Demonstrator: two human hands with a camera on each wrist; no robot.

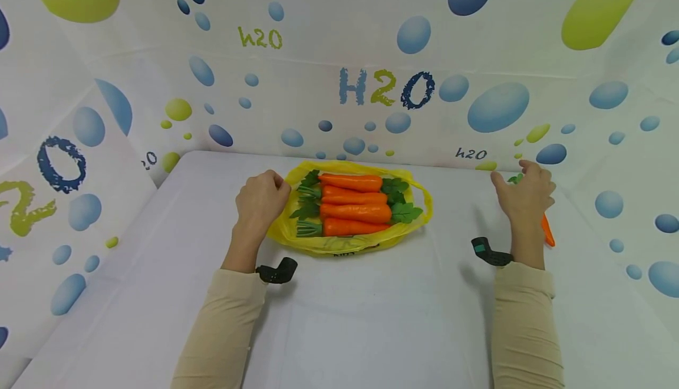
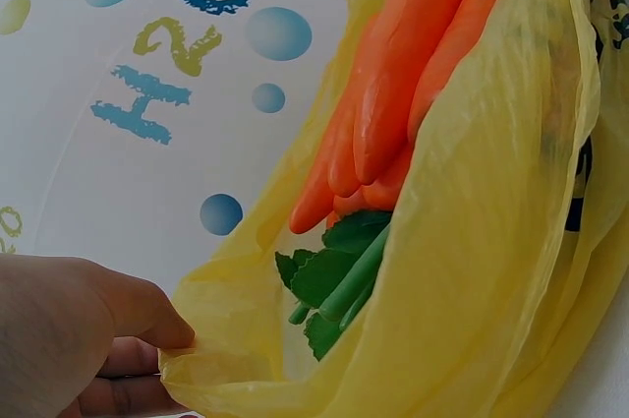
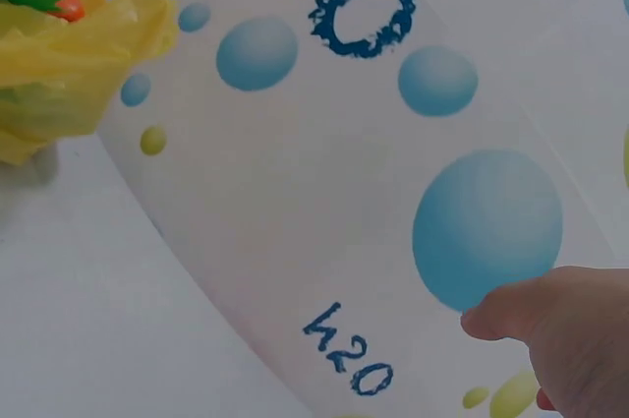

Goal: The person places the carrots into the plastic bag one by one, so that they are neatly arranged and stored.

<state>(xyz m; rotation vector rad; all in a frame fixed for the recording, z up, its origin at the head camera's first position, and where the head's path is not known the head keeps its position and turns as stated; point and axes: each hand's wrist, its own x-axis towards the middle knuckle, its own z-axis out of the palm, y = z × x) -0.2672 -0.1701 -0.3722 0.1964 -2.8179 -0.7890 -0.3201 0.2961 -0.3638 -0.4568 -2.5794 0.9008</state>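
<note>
A yellow plastic bag [image 1: 342, 246] lies open on the table with several orange carrots [image 1: 354, 212] with green leafy tops inside. My left hand [image 1: 261, 200] pinches the bag's left edge between thumb and fingers, as the left wrist view shows at the yellow film [image 2: 231, 339]. Over at the right, my right hand [image 1: 525, 191] is raised with fingers spread and holds nothing. Behind and below it lies a single carrot [image 1: 548, 231], mostly hidden by the hand and wrist, its green top [image 1: 514, 179] peeking out. In the right wrist view, only the thumb side of the right hand [image 3: 580, 339] appears.
A white cloth covers the table [image 1: 371, 318]. Behind it hangs a white curtain [image 1: 318, 82] printed with blue and green drops and "H2O" lettering. The bag's right handle loop [image 1: 427, 203] sticks out toward the right hand. Each wrist wears a small black camera [image 1: 278, 271].
</note>
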